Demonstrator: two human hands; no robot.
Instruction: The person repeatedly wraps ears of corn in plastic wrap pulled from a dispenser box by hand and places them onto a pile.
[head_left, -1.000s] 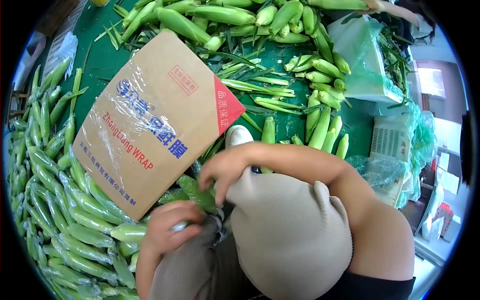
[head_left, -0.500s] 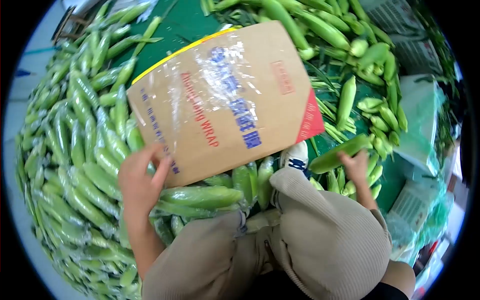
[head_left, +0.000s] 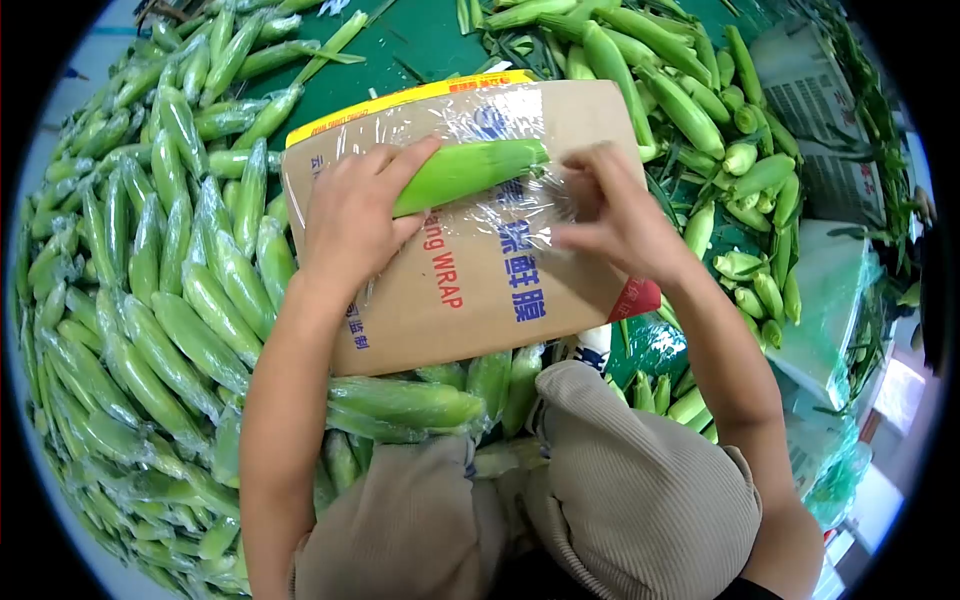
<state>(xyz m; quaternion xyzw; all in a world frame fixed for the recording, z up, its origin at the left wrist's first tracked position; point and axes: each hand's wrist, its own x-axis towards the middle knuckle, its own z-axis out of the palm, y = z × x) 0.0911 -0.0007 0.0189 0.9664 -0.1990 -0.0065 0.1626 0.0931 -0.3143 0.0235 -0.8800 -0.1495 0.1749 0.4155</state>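
Observation:
An ear of corn in its green husk [head_left: 470, 172] lies on a cardboard box [head_left: 400, 335] printed with wrap lettering. Clear cling film [head_left: 530, 215] spreads over the box top, beneath and around the corn. My left hand [head_left: 365, 205] is closed over the corn's left end. Just past the other end, my right hand [head_left: 620, 215] is at the film, thumb and fingers apart and partly blurred. Whether a fold of film touches those fingertips is hard to see.
Film-wrapped ears of corn [head_left: 190, 330] are heaped along my left, with another wrapped ear [head_left: 405, 400] before my knees. Unwrapped ears [head_left: 690, 110] lie piled at the upper right. White boxes in green plastic [head_left: 825, 300] stand at the right edge.
My right hand has brought an ear of corn from the right onto the box and is now off it. My left hand has moved up from the box's edge and grips the corn.

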